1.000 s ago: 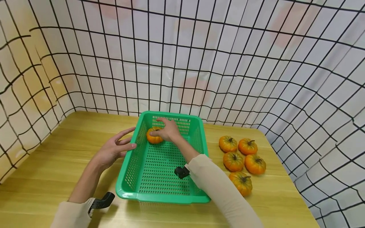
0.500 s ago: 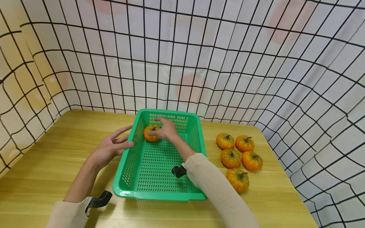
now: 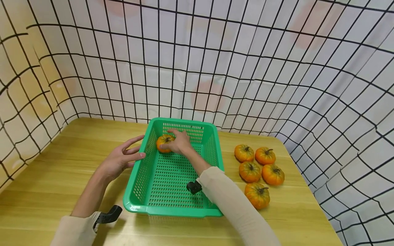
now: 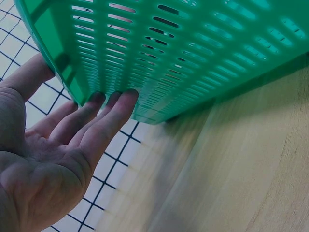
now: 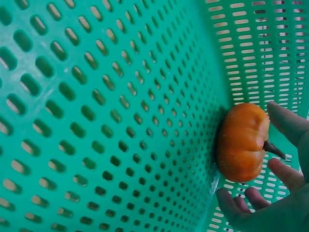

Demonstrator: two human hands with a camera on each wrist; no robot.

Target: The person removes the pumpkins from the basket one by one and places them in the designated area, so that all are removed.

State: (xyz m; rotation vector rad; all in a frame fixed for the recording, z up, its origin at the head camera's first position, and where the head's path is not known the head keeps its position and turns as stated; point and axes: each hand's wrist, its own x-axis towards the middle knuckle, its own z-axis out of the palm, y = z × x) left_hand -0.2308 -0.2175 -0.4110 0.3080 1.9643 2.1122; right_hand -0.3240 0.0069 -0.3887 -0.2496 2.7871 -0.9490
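A small orange pumpkin sits on the floor of the green plastic basket, in its far left corner. My right hand reaches in over it. In the right wrist view, the spread fingers of that hand stand around the pumpkin and its dark stem, with gaps showing between. At the basket's left side is my left hand, its fingers extended. The left wrist view has this hand with the thumb at the rim and fingertips against or close to the slotted outer wall.
Several more pumpkins lie in a cluster on the wooden table, to the right of the basket. Behind the table and along both sides runs a black wire grid over pale printed sheeting.
The head view has shifted slightly. Both hands, the pumpkin and the basket hold nearly the same places relative to one another.
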